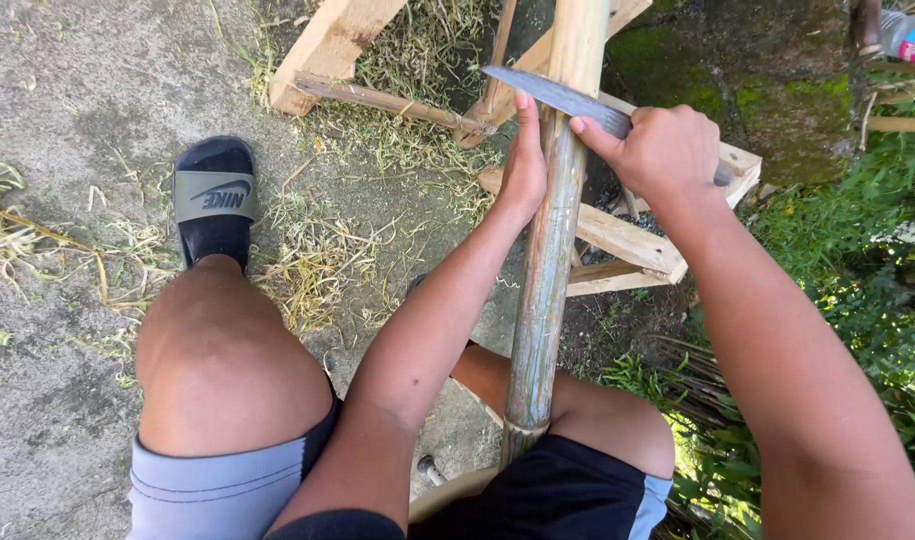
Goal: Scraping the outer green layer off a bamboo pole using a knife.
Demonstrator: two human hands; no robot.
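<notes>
- Bamboo pole [549, 260] runs up the middle of the head view, from between the person's knees, where its near end rests by the lap, away to a rough wooden frame [627, 240] just beyond the hands.
- Left hand [524, 165] lies flat against the pole's left side, fingers straight and pointing away, thumb side pressed to the stalk; it steadies rather than wraps.
- Right hand [667, 150] is closed round the handle of a long knife [557, 95], thumb stretched along the blade's back. The blade crosses the pole at a slant, just beyond the left hand's fingertips, its tip sticking out to the left.
- Judged by its look, the pole is stiff, hollow and fairly light for its length, with a smooth, greenish skin that could slide under a palm; the ring-like node near the lap gives a surer hold than the slick stretches between.
- Left of the hands, a foot in a dark slide sandal [214, 200] stands on concrete ground [67, 100] strewn with pale shavings [317, 260].
- Right of the hands, green plants [857, 290] grow beside a mossy stone [777, 90].
</notes>
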